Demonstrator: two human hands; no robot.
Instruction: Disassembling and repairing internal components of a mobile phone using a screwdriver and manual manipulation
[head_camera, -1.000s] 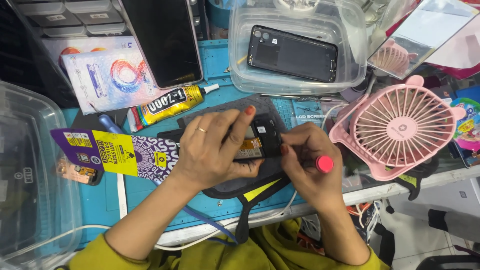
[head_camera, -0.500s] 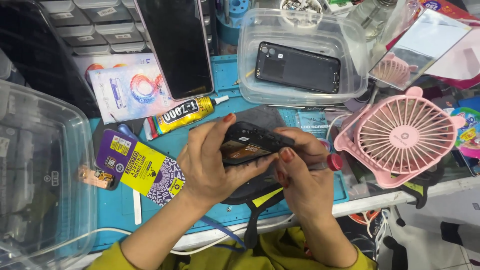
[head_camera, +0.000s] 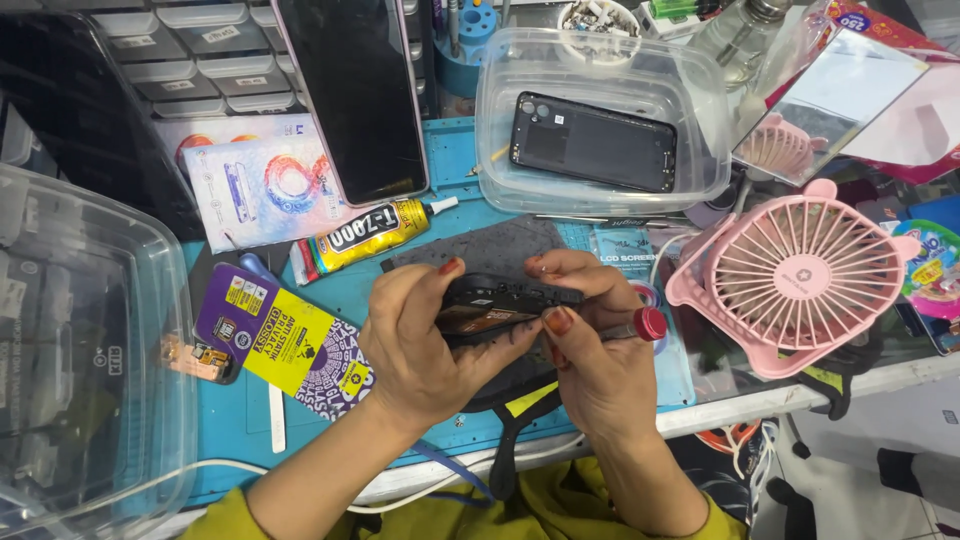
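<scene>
Lifted off the dark mat (head_camera: 500, 250) since the earlier frames, the opened black phone (head_camera: 500, 305) now tilts on edge between both hands, above the blue bench (head_camera: 460, 160), so its inner side faces the person. From the head view, the left hand (head_camera: 420, 345) curls round the phone's left end, grip closed on it, thumb on top. On the right, the right hand (head_camera: 590, 360) pinches a red-capped tool (head_camera: 625, 326) against the phone's near edge, wrist bent inward.
</scene>
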